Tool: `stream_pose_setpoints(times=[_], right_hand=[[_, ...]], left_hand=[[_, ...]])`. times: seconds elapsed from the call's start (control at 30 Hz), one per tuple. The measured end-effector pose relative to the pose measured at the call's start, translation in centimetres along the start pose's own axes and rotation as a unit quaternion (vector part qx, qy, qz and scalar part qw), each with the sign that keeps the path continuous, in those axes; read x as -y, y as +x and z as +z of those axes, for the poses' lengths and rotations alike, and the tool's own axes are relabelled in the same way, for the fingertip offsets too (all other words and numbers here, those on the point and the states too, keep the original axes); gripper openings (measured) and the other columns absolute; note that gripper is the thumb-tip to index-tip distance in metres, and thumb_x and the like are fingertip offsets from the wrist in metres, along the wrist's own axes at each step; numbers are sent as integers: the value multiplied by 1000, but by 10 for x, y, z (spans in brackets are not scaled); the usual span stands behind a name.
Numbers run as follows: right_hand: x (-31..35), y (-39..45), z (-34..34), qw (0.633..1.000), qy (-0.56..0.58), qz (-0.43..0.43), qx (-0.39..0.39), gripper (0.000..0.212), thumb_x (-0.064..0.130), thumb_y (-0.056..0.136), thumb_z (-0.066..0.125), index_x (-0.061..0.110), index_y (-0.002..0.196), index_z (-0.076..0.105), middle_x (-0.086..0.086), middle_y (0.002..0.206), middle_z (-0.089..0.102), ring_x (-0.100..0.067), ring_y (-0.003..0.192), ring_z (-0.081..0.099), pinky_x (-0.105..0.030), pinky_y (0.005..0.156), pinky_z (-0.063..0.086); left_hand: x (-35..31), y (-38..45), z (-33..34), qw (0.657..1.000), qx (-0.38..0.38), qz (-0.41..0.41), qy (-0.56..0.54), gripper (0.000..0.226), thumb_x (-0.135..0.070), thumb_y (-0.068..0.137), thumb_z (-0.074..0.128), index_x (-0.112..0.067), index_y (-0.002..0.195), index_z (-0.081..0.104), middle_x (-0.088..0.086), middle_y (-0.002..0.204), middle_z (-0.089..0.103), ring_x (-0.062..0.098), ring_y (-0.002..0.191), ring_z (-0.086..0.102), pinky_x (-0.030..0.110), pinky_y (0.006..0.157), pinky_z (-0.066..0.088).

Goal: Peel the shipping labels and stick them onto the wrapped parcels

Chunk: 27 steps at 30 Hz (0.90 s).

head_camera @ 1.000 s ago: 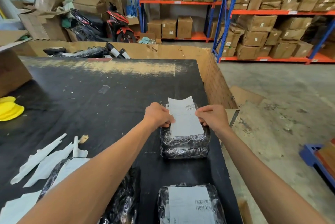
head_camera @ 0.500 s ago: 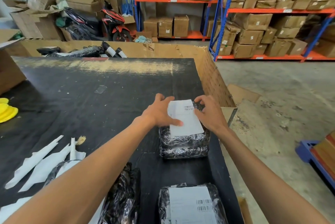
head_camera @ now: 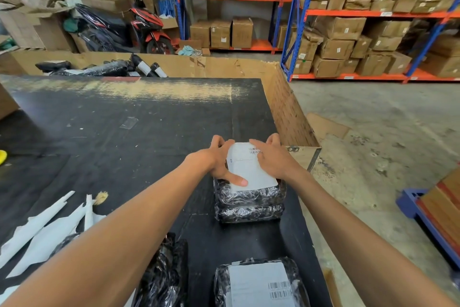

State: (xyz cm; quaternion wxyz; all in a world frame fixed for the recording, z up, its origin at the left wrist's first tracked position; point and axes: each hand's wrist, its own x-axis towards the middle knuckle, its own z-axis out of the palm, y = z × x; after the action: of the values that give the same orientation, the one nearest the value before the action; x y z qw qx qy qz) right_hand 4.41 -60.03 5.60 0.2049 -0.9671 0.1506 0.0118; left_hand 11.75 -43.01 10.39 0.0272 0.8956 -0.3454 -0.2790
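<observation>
A black plastic-wrapped parcel (head_camera: 249, 204) lies on the black table (head_camera: 124, 132) near its right edge. A white shipping label (head_camera: 249, 167) lies flat on top of it. My left hand (head_camera: 216, 160) rests on the label's left side, thumb stretched onto the near corner, fingers reaching the parcel's far edge. My right hand (head_camera: 271, 157) presses the label's right side with straight fingers. A second wrapped parcel (head_camera: 293, 272), which carries a label of its own, lies at the near edge. A third black parcel (head_camera: 161, 274) lies under my left forearm.
White peeled backing strips (head_camera: 44, 227) lie at the near left of the table. A large cardboard bin (head_camera: 286, 107) with several black parcels stands beyond and to the right. A blue pallet (head_camera: 418, 207) is on the floor at the right. Shelves of boxes stand behind.
The label, held up by its edges between both hands a second ago, now lies flat on the parcel. Both hands have opened and spread over it.
</observation>
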Motion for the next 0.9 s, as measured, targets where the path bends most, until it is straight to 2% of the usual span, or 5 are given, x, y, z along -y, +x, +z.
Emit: stream_pose_setpoints(times=[0.3,0.5,0.67,0.77,0.9], right_hand=[[-8,-8,-4,997,77,-1,-20,51,21,103,33,22,154,37,-6,119,34,-19,108,46,-38,99,41],[-12,-10,-10,982,184,-6,35,55,37,105,44,21,156,30,-3,114,28,-14,110,35,-21,97,26],[-22,-5,-6,965,261,2,35,49,27,103,51,23,151,40,0,109,31,-13,110,40,-25,111,29],[-24,1,-8,924,378,31,50,43,11,102,53,20,144,52,2,138,51,-17,131,47,-36,118,32],[-19,5,-9,906,418,64,13,31,22,100,58,19,129,67,4,129,66,-15,119,59,-26,96,46]], left_hand=[[1,10,-4,997,19,-15,68,130,-83,47,72,-53,145,-8,0,136,9,38,126,38,54,105,39],[12,11,-7,997,82,-8,15,132,-79,57,71,-50,146,-23,-9,145,-6,31,145,7,52,115,27],[18,14,-5,995,94,0,-35,131,-81,59,67,-47,145,-27,-12,146,-12,26,137,24,41,112,36],[22,15,-1,989,71,1,-132,101,-79,78,48,-47,149,-16,-16,145,-9,23,137,25,38,104,45],[18,20,14,972,-30,1,-235,54,-51,102,24,-39,153,11,-4,129,12,19,136,26,37,102,44]])
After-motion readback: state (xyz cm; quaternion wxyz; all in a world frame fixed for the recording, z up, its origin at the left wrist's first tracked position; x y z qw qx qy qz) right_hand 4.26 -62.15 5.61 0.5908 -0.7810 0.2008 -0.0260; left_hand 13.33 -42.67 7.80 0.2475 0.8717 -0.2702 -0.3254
